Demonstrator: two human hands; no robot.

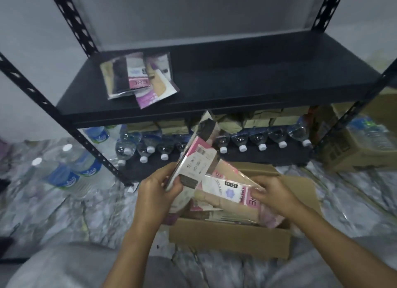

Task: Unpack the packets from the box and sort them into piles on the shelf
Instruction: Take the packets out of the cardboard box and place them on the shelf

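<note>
An open cardboard box (pixel 229 237) sits on the floor in front of me, full of plastic-wrapped packets. My left hand (pixel 158 190) grips a stack of pink and white packets (pixel 198 156), raised on edge above the box. My right hand (pixel 274 194) pinches the end of a flat packet (pixel 225 185) that lies across the top of the box. On the black shelf (pixel 236 81), at its left side, lie several packets (pixel 139 77) that overlap one another in a loose pile.
Rows of water bottles (pixel 242 140) lie on the rack's bottom level under brown parcels. Larger bottles (pixel 71 169) stand on the marbled floor at left. A cardboard carton (pixel 354 150) with bottles sits at right. Black perforated uprights (pixel 71 14) frame the shelf.
</note>
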